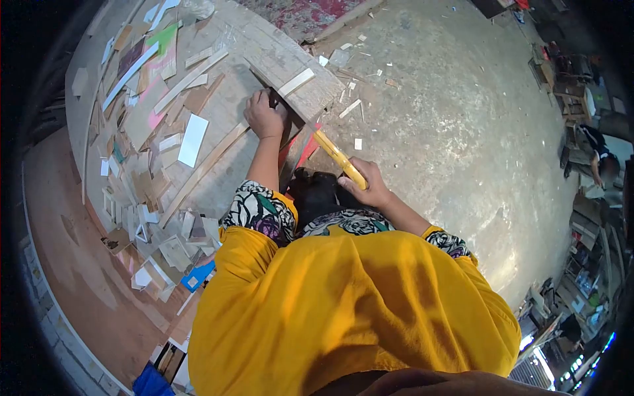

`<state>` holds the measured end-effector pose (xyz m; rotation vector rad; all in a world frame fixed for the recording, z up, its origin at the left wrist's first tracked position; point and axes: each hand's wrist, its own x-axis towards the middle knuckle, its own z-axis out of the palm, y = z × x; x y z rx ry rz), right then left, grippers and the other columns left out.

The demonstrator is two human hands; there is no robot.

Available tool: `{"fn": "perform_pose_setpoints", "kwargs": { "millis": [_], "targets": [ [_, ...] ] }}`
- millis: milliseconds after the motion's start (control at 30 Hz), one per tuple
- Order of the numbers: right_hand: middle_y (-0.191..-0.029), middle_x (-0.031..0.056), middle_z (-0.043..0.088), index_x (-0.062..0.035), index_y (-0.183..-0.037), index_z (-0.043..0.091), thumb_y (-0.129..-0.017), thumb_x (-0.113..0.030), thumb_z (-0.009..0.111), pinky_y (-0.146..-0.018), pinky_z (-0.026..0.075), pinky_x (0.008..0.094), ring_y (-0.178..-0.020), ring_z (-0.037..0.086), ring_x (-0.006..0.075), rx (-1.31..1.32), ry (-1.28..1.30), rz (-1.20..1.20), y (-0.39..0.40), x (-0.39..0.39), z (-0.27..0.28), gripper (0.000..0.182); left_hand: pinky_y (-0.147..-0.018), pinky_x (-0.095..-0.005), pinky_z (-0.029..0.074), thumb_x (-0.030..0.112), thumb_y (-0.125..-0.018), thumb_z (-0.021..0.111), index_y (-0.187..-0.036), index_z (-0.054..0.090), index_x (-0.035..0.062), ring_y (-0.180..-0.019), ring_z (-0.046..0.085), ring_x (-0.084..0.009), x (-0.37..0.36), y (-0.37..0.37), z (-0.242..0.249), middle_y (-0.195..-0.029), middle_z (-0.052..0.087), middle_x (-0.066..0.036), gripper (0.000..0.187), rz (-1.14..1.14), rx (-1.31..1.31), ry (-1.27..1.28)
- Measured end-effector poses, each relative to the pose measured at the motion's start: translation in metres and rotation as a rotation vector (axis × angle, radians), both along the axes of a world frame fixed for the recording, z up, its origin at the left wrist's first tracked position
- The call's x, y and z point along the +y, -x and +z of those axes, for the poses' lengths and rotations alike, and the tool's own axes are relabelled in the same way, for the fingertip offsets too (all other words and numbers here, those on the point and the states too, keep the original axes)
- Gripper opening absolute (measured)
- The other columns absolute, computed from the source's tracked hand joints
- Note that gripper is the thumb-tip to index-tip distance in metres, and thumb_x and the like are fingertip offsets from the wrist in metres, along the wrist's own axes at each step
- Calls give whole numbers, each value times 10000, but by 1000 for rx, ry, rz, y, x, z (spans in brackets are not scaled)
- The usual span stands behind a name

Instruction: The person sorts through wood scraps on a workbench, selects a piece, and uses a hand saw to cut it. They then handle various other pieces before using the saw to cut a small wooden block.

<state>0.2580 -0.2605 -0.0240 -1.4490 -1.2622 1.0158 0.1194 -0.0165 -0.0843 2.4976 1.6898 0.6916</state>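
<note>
My right hand (368, 183) is wrapped round the lower end of a yellow utility knife (340, 158), which slants up and left. The knife's upper end is close to the near edge of a wooden board (323, 92). My left hand (263, 115) has its fingers curled at a dark gap beside the board, against something dark that I cannot make out. A short pale wood strip (296, 82) lies on the board just right of this hand. A long wood strip (205, 168) runs down and left from near the left wrist.
Many offcuts of wood and board, among them a white rectangular piece (193, 140), cover the work surface on the left. A blue object (198, 276) lies nearer me. Scraps dot the concrete floor (449, 132). Another person (598, 158) is at the far right among stacked wood.
</note>
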Motion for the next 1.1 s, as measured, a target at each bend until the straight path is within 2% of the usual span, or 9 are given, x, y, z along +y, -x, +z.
{"fn": "perform_pose_setpoints", "kwargs": {
  "millis": [200, 333, 433, 500, 633, 700, 900, 1033, 1100],
  "targets": [
    [-627, 176, 422, 1, -795, 482, -737, -237, 626, -509, 356, 353, -530, 415, 317, 19, 4, -5, 0, 0, -3, 285, -788, -405, 397, 167, -630, 624, -938, 610, 125, -934, 501, -251, -6, -4, 15, -967, 553, -22, 311, 22, 47, 88],
    [-629, 166, 421, -5, -770, 467, -715, -229, 640, -508, 354, 346, -530, 393, 307, 28, 49, -5, 7, 2, 10, 289, -794, -407, 395, 180, -635, 619, -952, 615, 130, -937, 498, -253, -2, -2, 4, -972, 554, -19, 321, 11, -10, 20],
    [-637, 168, 446, -9, -776, 470, -716, -224, 652, -515, 367, 357, -542, 429, 337, 20, 65, 25, 13, 5, 18, 287, -798, -413, 393, 194, -639, 615, -961, 617, 135, -944, 496, -252, -3, -2, 7, -981, 556, -16, 326, 4, -38, 43],
    [-659, 174, 476, -13, -795, 478, -731, -219, 655, -527, 383, 374, -576, 472, 372, -86, -9, 13, 17, 7, 20, 278, -801, -417, 391, 197, -639, 614, -960, 618, 136, -953, 495, -249, -5, -3, 10, -987, 557, -15, 327, 3, -12, 55],
    [-684, 183, 491, -16, -818, 483, -755, -223, 643, -537, 395, 388, -611, 495, 399, -110, -53, 8, 21, 5, 4, 269, -803, -415, 390, 195, -635, 615, -961, 617, 138, -953, 493, -247, -4, -4, 11, -982, 556, -15, 331, 1, -15, 42],
    [-660, 170, 475, -16, -779, 478, -759, -212, 638, -526, 389, 374, -581, 486, 370, -99, -46, -62, 24, 2, 3, 254, -799, -412, 390, 192, -638, 612, -964, 615, 139, -947, 493, -246, -5, -3, 10, -975, 553, -15, 330, -6, -13, 20],
    [-590, 139, 440, -13, -710, 475, -755, -155, 626, -486, 363, 340, -500, 447, 305, -46, -30, -51, 24, 4, -3, 212, -767, -414, 404, 211, -670, 594, -980, 596, 118, -954, 496, -258, -2, -1, 6, -985, 536, -40, 324, -12, 7, 36],
    [-578, 139, 440, -12, -712, 478, -747, -124, 616, -478, 359, 335, -486, 444, 305, -14, -3, -102, 32, 6, 3, 181, -768, -421, 404, 205, -672, 592, -975, 597, 112, -962, 494, -259, -2, -2, 5, -995, 541, -35, 318, -7, -17, 57],
    [-576, 139, 436, -12, -711, 481, -737, -102, 610, -480, 360, 335, -488, 445, 303, -32, -2, -117, 37, 7, 7, 159, -768, -405, 391, 180, -651, 592, -918, 627, 144, -922, 507, -234, -2, -3, 4, -931, 559, -13, 271, -1, -38, -25]
  ]
}}
